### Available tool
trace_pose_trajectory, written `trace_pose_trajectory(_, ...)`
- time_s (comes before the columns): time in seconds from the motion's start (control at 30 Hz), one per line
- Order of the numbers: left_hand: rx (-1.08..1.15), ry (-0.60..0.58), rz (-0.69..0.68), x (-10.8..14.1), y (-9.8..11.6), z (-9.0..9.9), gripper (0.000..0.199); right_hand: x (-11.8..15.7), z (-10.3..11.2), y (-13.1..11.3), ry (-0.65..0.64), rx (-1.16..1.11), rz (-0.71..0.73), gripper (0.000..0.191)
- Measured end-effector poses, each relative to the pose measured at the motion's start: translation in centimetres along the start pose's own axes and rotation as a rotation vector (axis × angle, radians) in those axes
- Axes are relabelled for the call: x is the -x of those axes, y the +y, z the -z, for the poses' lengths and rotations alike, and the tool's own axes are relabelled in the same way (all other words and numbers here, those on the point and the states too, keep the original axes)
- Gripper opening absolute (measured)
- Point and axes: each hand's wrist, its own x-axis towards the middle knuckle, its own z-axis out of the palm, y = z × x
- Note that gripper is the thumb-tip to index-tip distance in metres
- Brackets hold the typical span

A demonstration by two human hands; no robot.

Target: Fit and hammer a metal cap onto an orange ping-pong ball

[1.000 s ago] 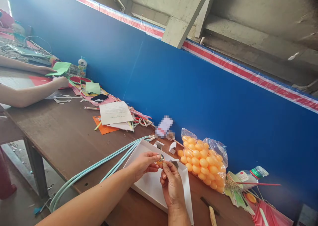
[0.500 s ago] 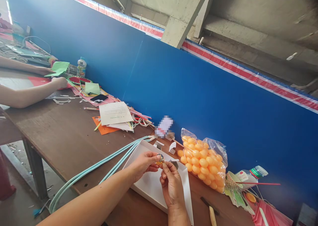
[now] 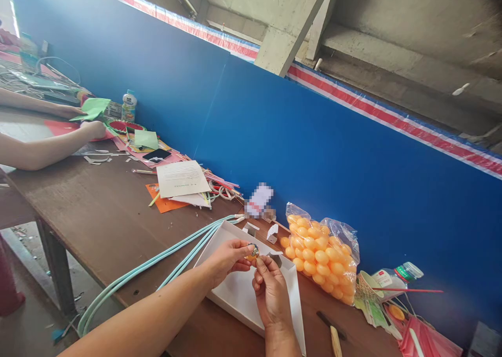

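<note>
Between the fingertips of my left hand (image 3: 231, 260) is a small shiny ball (image 3: 253, 251), silvery with an orange-gold patch. My right hand (image 3: 269, 284) pinches at its lower right side; whether the fingertips grip the ball itself or a tiny part on it is hidden. Both hands are closed and hover over a shallow white box lid (image 3: 239, 294) lying on the table. Small folded card pieces (image 3: 272, 233) stand by the lid's far edge.
A clear bag of orange balls (image 3: 321, 257) leans by the blue partition (image 3: 333, 163). Pale blue cords (image 3: 157, 255) trail left. At right lie a wooden-handled tool (image 3: 335, 341), a paper cup (image 3: 368, 286) and a bottle (image 3: 396, 278). Another person's hands (image 3: 94, 130) hold green paper.
</note>
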Motion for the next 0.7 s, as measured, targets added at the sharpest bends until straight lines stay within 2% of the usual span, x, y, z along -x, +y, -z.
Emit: trace_pose_trajectory(0.7,-0.105,0.065,-0.057,0.36,0.41,-0.5,0.04,-0.11,0.22,0.31,0.008,0.095,0.069,0.016)
